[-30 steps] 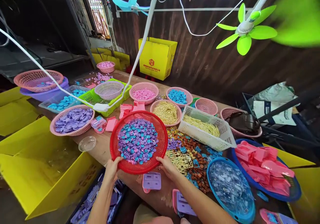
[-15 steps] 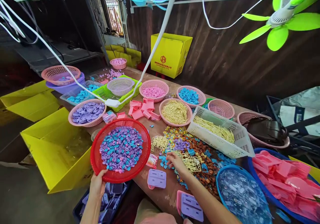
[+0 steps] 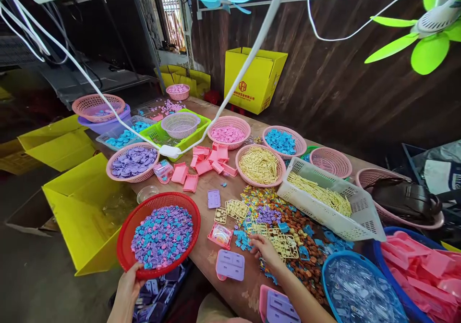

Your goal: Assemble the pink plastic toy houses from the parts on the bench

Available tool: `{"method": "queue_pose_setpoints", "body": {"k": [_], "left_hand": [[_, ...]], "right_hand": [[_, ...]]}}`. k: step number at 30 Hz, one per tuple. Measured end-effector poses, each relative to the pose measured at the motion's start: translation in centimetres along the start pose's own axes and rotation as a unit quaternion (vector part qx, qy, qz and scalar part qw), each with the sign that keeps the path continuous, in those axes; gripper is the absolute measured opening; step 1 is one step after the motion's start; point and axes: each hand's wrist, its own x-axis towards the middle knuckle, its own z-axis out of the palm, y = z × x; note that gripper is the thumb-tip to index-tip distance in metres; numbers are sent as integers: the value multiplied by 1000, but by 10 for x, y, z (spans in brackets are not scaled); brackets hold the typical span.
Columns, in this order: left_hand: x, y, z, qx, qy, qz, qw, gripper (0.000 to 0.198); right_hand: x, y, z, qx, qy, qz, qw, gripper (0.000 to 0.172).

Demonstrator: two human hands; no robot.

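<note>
While clamping the near rim of the red basket (image 3: 123,236), with its small purple, blue and pink discs (image 3: 163,236), in the left hand (image 3: 126,287) at the table (image 3: 207,229) edge, holding the right hand (image 3: 266,251), loosely spread, just beside blue pieces (image 3: 242,241), possibly touching some. Farther off, seeing pink trays (image 3: 204,167), then a yellow carton (image 3: 248,75).

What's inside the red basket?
The red basket, held at its rim by the left hand, has a heap of small purple, blue and pink pieces inside. Whatever lies beneath the top layer is covered.
</note>
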Motion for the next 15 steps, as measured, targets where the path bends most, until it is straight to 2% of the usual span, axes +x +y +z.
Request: {"method": "queue_pose_setpoints", "body": {"k": [4,11,15], "left_hand": [[5,-5,22,0,-18,-1,1000,19],[3,-1,87,33,-103,3,994,16],[-4,9,104,98,-151,-4,984,12]], "right_hand": [[1,6,-15,4,14,20,1000,20],[-2,14,-30,35,53,41,997,15],[-13,24,-43,74,100,44,991,13]]}}
